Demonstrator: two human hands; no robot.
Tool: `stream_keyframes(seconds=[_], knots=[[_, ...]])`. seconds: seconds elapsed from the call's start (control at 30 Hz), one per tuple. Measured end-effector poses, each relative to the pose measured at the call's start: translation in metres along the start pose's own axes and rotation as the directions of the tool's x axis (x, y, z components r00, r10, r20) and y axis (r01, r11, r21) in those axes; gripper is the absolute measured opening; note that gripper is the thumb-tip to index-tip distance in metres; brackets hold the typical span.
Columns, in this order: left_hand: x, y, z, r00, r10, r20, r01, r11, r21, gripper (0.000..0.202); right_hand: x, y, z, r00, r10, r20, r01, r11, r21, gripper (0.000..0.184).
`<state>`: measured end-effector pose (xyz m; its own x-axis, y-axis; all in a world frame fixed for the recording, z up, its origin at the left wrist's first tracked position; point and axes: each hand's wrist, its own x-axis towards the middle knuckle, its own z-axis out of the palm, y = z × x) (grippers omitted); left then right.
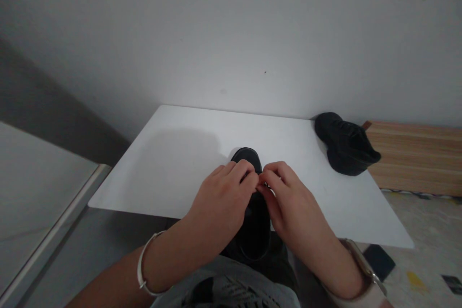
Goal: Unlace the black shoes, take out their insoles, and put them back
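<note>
A black shoe (254, 238) lies at the near edge of the white table (173, 154), its toe pointing away from me and its opening towards me. Over the shoe's upper, where lacing sits, both hands meet with bent fingertips. My left hand (227, 197) is closed in a pinch, covering the shoe's left side. From the right, my right hand (288, 197) also pinches, its fingertips touching or nearly touching the left ones. Whatever thin piece is between the fingers is hidden by them.
Another black shoe (344, 144), a lace-up, rests at the table's far right corner. Beyond it is a wood-grain board (415, 156). A pale wall (231, 33) rises behind the table. At left runs a white ledge (54, 236); a patterned floor (429, 231) shows at right.
</note>
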<state>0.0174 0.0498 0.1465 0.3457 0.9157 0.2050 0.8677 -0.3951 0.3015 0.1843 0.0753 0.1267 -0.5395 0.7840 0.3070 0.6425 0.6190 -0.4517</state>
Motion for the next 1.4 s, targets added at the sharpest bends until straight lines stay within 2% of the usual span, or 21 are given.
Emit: stream_keyframes(seconds=[0.1, 0.2, 0.3, 0.37, 0.4, 0.47, 0.53, 0.63, 0.7, 0.77, 0.83, 0.9, 0.97, 1.03, 1.13, 1.3, 1.4], knots=[[-0.011, 0.001, -0.024, 0.986, 0.010, -0.169, -0.063, 0.947, -0.314, 0.018, -0.004, -0.006, -0.020, 0.995, 0.020, -0.100, 0.022, 0.918, 0.396, 0.013], [-0.022, 0.001, -0.045, 0.951, -0.064, -0.303, -0.114, 0.838, -0.534, 0.017, -0.010, -0.011, -0.041, 0.956, 0.192, -0.221, -0.016, 0.788, 0.615, 0.011], [-0.028, -0.003, -0.051, 0.852, -0.251, -0.458, -0.153, 0.719, -0.678, 0.015, -0.013, -0.010, -0.051, 0.880, 0.346, -0.325, 0.030, 0.642, 0.766, 0.008], [-0.029, -0.010, -0.048, 0.802, -0.349, -0.485, -0.147, 0.672, -0.726, 0.011, -0.013, -0.004, -0.051, 0.847, 0.399, -0.350, 0.088, 0.545, 0.834, 0.005], [-0.030, -0.015, -0.046, 0.806, -0.361, -0.469, -0.112, 0.685, -0.720, 0.008, -0.014, -0.001, -0.049, 0.840, 0.420, -0.344, 0.090, 0.517, 0.851, 0.004], [-0.029, -0.024, -0.041, 0.852, -0.342, -0.396, 0.015, 0.772, -0.636, 0.009, -0.015, 0.009, -0.045, 0.840, 0.451, -0.301, 0.012, 0.539, 0.842, 0.003], [-0.028, -0.033, -0.033, 0.913, -0.298, -0.279, 0.142, 0.872, -0.468, 0.009, -0.018, 0.019, -0.039, 0.865, 0.440, -0.240, -0.123, 0.651, 0.749, 0.006], [-0.025, -0.043, -0.019, 0.971, -0.239, -0.020, 0.226, 0.940, -0.256, 0.019, -0.021, 0.030, -0.031, 0.929, 0.353, -0.111, -0.263, 0.840, 0.475, 0.013], [-0.025, -0.046, -0.008, 0.965, -0.174, 0.195, 0.213, 0.956, -0.201, 0.025, -0.022, 0.033, -0.024, 0.953, 0.301, 0.020, -0.293, 0.908, 0.300, 0.018], [-0.026, -0.045, 0.000, 0.940, -0.118, 0.319, 0.201, 0.949, -0.241, 0.030, -0.023, 0.034, -0.018, 0.949, 0.271, 0.160, -0.300, 0.933, 0.197, 0.022], [-0.029, -0.044, 0.004, 0.938, -0.112, 0.327, 0.228, 0.911, -0.345, 0.034, -0.023, 0.033, -0.013, 0.930, 0.253, 0.269, -0.306, 0.935, 0.180, 0.027], [-0.033, -0.042, 0.007, 0.948, -0.151, 0.282, 0.273, 0.841, -0.467, 0.033, -0.024, 0.031, -0.010, 0.920, 0.240, 0.311, -0.314, 0.924, 0.217, 0.034], [-0.035, -0.041, 0.010, 0.946, -0.187, 0.266, 0.311, 0.757, -0.575, 0.033, -0.024, 0.030, -0.008, 0.935, 0.225, 0.273, -0.299, 0.916, 0.269, 0.036], [-0.036, -0.042, 0.014, 0.935, -0.196, 0.295, 0.348, 0.667, -0.659, 0.034, -0.025, 0.031, -0.006, 0.953, 0.217, 0.211, -0.276, 0.909, 0.311, 0.036], [-0.036, -0.043, 0.019, 0.915, -0.178, 0.361, 0.396, 0.554, -0.732, 0.036, -0.024, 0.032, -0.005, 0.949, 0.219, 0.228, -0.291, 0.889, 0.355, 0.037], [-0.034, -0.039, 0.016, 0.901, -0.156, 0.405, 0.427, 0.480, -0.766, 0.037, -0.021, 0.027, -0.013, 0.922, 0.182, 0.341, -0.321, 0.852, 0.414, 0.041], [-0.033, -0.036, 0.012, 0.905, -0.125, 0.408, 0.414, 0.480, -0.773, 0.036, -0.020, 0.023, -0.018, 0.912, 0.114, 0.393, -0.307, 0.827, 0.471, 0.042]])
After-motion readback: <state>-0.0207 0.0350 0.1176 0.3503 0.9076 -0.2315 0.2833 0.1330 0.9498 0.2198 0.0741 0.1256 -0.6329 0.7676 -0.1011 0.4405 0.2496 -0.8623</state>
